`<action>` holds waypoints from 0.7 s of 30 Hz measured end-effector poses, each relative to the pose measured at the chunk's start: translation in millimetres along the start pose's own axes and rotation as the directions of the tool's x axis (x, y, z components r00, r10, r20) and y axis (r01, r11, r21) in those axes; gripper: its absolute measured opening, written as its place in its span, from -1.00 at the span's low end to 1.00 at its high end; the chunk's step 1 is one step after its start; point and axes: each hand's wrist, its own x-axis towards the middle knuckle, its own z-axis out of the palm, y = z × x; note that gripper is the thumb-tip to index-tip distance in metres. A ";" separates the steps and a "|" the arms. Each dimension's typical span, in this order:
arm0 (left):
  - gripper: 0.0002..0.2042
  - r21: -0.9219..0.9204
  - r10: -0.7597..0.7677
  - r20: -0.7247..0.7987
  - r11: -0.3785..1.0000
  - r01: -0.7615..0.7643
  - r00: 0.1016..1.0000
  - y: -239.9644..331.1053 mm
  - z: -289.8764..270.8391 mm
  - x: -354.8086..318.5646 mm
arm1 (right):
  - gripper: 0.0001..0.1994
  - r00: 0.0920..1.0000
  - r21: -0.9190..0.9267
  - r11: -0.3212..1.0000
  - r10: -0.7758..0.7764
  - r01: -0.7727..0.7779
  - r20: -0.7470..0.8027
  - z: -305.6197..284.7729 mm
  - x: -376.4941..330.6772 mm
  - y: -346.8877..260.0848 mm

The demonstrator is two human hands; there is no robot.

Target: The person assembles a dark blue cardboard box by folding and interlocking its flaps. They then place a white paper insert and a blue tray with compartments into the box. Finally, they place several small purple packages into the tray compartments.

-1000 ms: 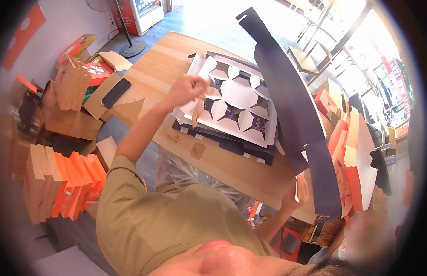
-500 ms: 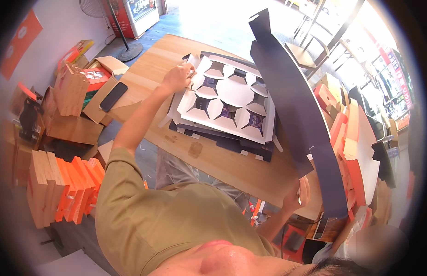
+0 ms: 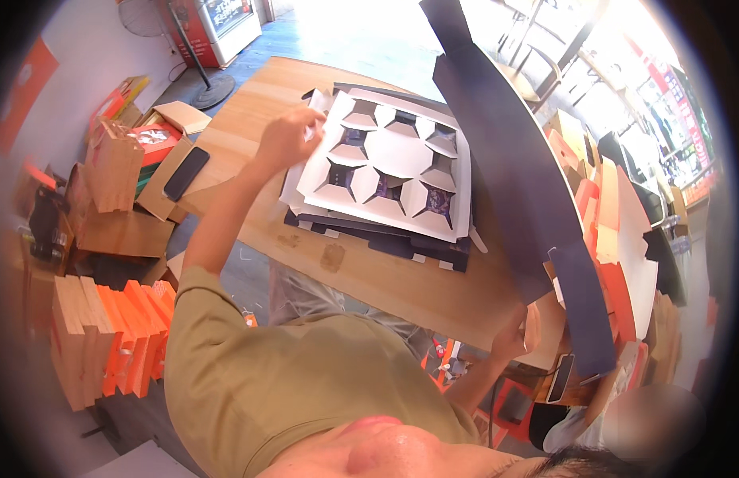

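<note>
Nearest the camera, the person's olive shirt [image 3: 290, 382] fills the lower middle of the view. From it the right arm drops to the near right edge of the wooden table [image 3: 385, 279], where the right hand [image 3: 509, 338] grips the lower part of a long dark card sheet [image 3: 505, 175]; the fingers are closed on its edge. The sheet rises steeply up and away over the right side of the table, its far end reaching the top of the view.

To the left, beside the table on the floor, stand rows of orange and tan folded boxes [image 3: 107, 334], and farther on brown cartons [image 3: 115, 175] with a black phone [image 3: 186, 173] lying on a flat piece of cardboard.

The left arm stretches forward across the table. The left hand [image 3: 288, 139] rests at the far left corner of a white die-cut insert [image 3: 389, 171], fingers pinched on its edge. The insert, with its ring of cut-out openings, lies on top of a stack of dark sheets [image 3: 385, 239] in the middle of the table, just left of the raised sheet.

Beyond the table stand a fan base [image 3: 210, 92] and a red cabinet [image 3: 218, 28].
</note>
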 end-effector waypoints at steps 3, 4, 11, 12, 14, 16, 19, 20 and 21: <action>-0.46 -0.137 0.525 0.116 0.849 -0.510 0.843 66.4 5.6 -55.6 | -0.84 0.999 0.009 1.000 0.028 -0.028 -0.042 3.3 2.7 0.3; -0.30 -0.020 0.545 0.267 0.828 -0.560 0.795 90.1 17.9 -74.9 | -0.86 0.997 0.003 0.999 0.044 -0.043 -0.057 4.8 1.1 0.2; -0.12 0.181 0.359 0.408 0.869 -0.460 0.840 133.9 100.2 -92.7 | -0.89 0.984 -0.063 0.998 0.017 -0.028 -0.179 14.3 5.5 4.4; -0.12 0.176 0.329 0.413 0.886 -0.429 0.849 130.9 110.8 -93.1 | -0.89 0.980 -0.053 0.998 0.011 -0.021 -0.199 14.5 5.7 5.4; -0.14 0.189 0.254 0.435 0.912 -0.364 0.864 125.2 125.8 -92.3 | -0.88 0.972 -0.027 1.000 0.001 -0.007 -0.233 14.5 5.8 9.4; -0.16 0.218 0.225 0.386 0.920 -0.326 0.895 120.4 136.6 -89.1 | -0.88 0.965 0.008 1.000 -0.006 0.008 -0.264 15.7 4.3 14.6; -0.17 0.271 0.127 0.378 0.932 -0.241 0.917 107.8 141.3 -76.3 | -0.87 0.957 -0.081 0.980 0.156 -0.180 -0.243 10.9 -24.6 45.3; -0.17 0.282 0.110 0.378 0.932 -0.227 0.919 101.8 145.0 -69.1 | -0.86 0.961 -0.107 0.989 0.068 -0.099 -0.267 9.6 -18.9 31.1; -0.16 0.306 0.063 0.370 0.934 -0.185 0.927 95.2 141.6 -65.6 | -0.86 0.954 -0.040 0.988 0.132 -0.148 -0.269 12.2 -26.7 42.4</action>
